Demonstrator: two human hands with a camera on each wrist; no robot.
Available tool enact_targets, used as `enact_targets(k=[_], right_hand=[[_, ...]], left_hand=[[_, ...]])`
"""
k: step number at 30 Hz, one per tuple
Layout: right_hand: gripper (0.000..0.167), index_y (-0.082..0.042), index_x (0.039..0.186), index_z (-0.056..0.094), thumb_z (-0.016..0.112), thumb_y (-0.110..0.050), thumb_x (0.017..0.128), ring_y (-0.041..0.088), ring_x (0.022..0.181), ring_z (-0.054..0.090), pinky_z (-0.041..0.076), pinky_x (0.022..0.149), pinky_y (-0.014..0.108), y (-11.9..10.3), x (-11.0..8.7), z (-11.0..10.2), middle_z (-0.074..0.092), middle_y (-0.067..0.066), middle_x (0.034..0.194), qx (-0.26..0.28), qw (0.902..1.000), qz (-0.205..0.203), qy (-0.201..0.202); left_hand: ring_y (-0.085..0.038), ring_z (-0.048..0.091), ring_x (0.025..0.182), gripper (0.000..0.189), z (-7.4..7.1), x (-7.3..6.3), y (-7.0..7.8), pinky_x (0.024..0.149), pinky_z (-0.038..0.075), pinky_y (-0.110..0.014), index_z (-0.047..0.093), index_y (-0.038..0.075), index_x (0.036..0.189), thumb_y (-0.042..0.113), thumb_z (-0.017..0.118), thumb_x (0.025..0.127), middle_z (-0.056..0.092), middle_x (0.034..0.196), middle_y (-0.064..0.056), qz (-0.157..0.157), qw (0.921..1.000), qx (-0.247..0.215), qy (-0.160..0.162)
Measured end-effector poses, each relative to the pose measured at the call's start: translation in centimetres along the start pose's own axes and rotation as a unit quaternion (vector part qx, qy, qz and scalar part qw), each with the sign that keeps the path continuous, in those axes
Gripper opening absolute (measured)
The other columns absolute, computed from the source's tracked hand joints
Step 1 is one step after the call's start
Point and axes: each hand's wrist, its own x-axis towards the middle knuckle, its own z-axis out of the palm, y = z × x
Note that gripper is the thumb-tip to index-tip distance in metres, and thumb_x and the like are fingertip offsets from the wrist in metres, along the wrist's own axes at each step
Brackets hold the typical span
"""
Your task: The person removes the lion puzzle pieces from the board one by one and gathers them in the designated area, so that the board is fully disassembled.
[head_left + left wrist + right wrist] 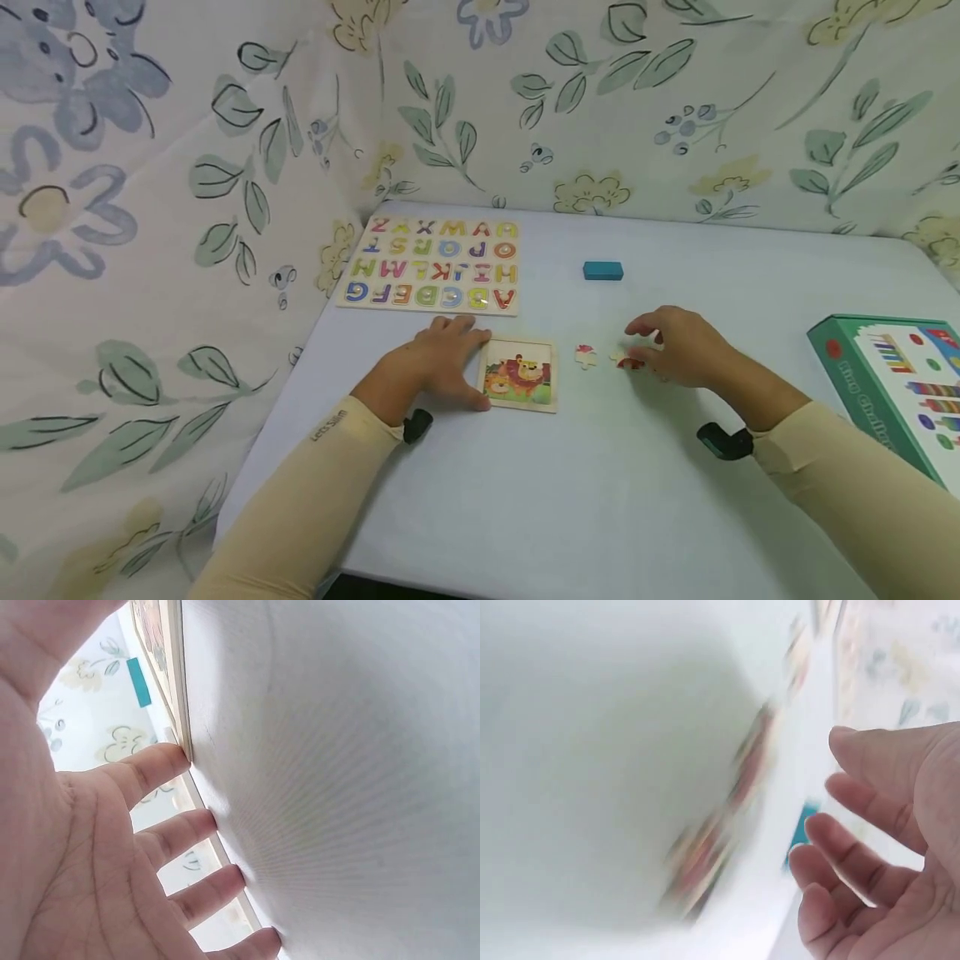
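Observation:
A small wooden jigsaw tray (555,375) with a lion picture lies on the table, its upper part showing bare backing. My left hand (450,358) rests at the tray's left side, fingers spread; in the left wrist view a fingertip (174,756) touches the tray's corner. To the right of the tray lies a loose jigsaw piece (586,357). Just above more jigsaw pieces (630,362) hovers my right hand (682,346). In the right wrist view its thumb and bent fingers stand apart with nothing between them, while the jigsaw pieces (697,859) look blurred.
An alphabet board (431,265) with colourful letters lies at the back left. A teal block (603,271) sits behind the loose pieces. At the right edge stands a green and white box (892,383). Flower-patterned cloth (480,108) hangs behind and to the left.

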Motion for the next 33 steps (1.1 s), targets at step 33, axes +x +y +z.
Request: enact_targets(k=[33], right_hand=[[0.028, -0.015, 0.111, 0.065, 0.081, -0.019, 0.089, 0.021, 0.097, 0.056, 0.053, 0.089, 0.034, -14.7, 4.0, 6.8, 0.063, 0.002, 0.106, 0.052, 0.9931, -0.101, -0.028]], left_hand=[[-0.038, 0.021, 0.152, 0.107, -0.4, -0.2, 0.4, 0.118, 0.031, -0.061, 0.034, 0.028, 0.16, 0.066, 0.082, 0.073, 0.018, 0.17, -0.007, -0.007, 0.9999, 0.015, -0.002]])
